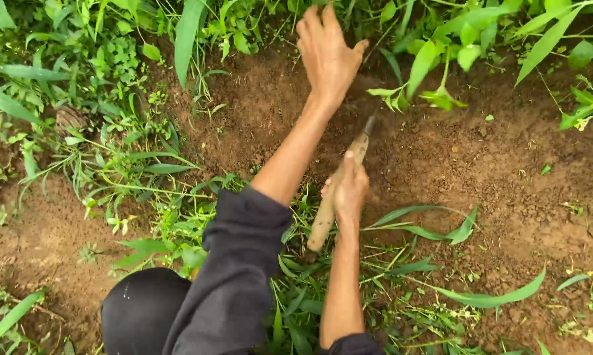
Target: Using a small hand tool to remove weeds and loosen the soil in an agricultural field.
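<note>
Brown, loose soil forms a bare patch bordered above and to the left by green weeds, with cut or pulled leaf blades lying flat across the lower part of the patch. The right hand is closed in a full wrap around the wooden handle of a small hand tool; the fingers curl round the shaft and the thumb lies along its upper side, a grip that keeps the tool from twisting. The handle runs diagonally, its butt end low and towards the person, its dark metal end pointing up and away towards the soil at the base of the plants. Whether that end has entered the ground cannot be told, as the blade itself is mostly out of sight. The left hand is stretched well forward, past the tool head, into the leafy stems at the top edge of the patch. Its back faces the camera and the fingertips are hidden among the foliage, so whether they are gripping a stem or merely pressing the growth aside cannot be told. A dark sleeve covers the left arm to the elbow, and a dark trouser knee shows at the bottom, consistent with a crouched working position close to the ground.
</note>
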